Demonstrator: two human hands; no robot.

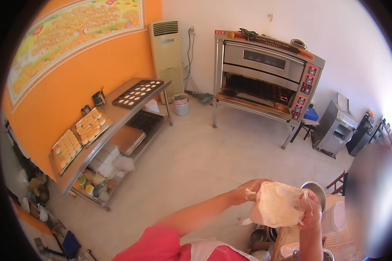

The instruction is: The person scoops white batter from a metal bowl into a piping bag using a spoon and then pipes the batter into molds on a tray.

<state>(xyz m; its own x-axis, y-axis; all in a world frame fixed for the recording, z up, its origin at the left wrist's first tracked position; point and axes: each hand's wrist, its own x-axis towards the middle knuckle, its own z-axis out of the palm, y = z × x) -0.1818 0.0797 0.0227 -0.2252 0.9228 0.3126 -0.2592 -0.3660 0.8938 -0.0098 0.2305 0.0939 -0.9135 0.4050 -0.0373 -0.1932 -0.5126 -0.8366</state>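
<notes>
Both hands hold up a wide, pale, dough-like mass (277,205) over the front edge of a wooden table. Whether it is bare dough or a bag coated in batter, I cannot tell. My left hand (253,192) grips its left edge, the fingers partly hidden behind it. My right hand (310,210), smeared with pale dough, clasps the right edge. A soft tip hangs from the mass at its lower left. Just behind my right hand is a round metal bowl (317,192), and a white plastic tub (338,217) stands to its right.
The wooden table (338,243) lies at lower right, near a large blurred grey shape (374,202). A steel table (121,112) along the orange wall bears trays of buns (89,127) and a dark mould tray (138,93) with white dollops. A deck oven (264,75) stands at the back.
</notes>
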